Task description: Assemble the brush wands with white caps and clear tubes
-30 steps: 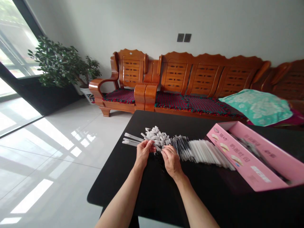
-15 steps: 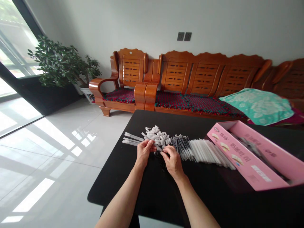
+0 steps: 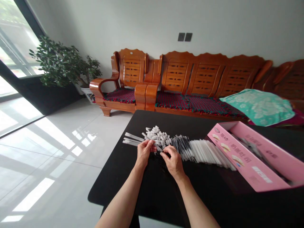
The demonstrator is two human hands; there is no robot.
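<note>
1. Head view: two bare forearms are reaching in over a black table (image 3: 114, 180), its rounded near-left corner showing
2. The left hand (image 3: 144, 151) is pinching a pale slim tube (image 3: 156, 147) between thumb and fingers, and the tube is slanting across the gap between the hands
3. The right hand (image 3: 173, 159) is curling its fingers in at the tube's right end — whether they are gripping it or some small piece there, I cannot tell
4. Small black pieces (image 3: 162, 163) are lying under the hands, dark on dark and hard to make out
5. To the right, translucent tubes (image 3: 209, 152) are lying side by side, with dark thin rods (image 3: 182, 145) bunching just left of them
6. An open pink box (image 3: 234, 158) is standing right of the tubes, holding greyish contents — too unclear to name
7. Short white pieces (image 3: 156, 134) are heaping up just beyond the hands, and a few pale sticks (image 3: 133, 137) are lying to their left
8. Past the table, a turquoise cloth (image 3: 261, 107) is covering part of a carved wooden sofa (image 3: 206, 77)
9. A leafy plant (image 3: 61, 61) is standing at the far left, and two dark wall plates (image 3: 184, 37) are showing above the sofa
</note>
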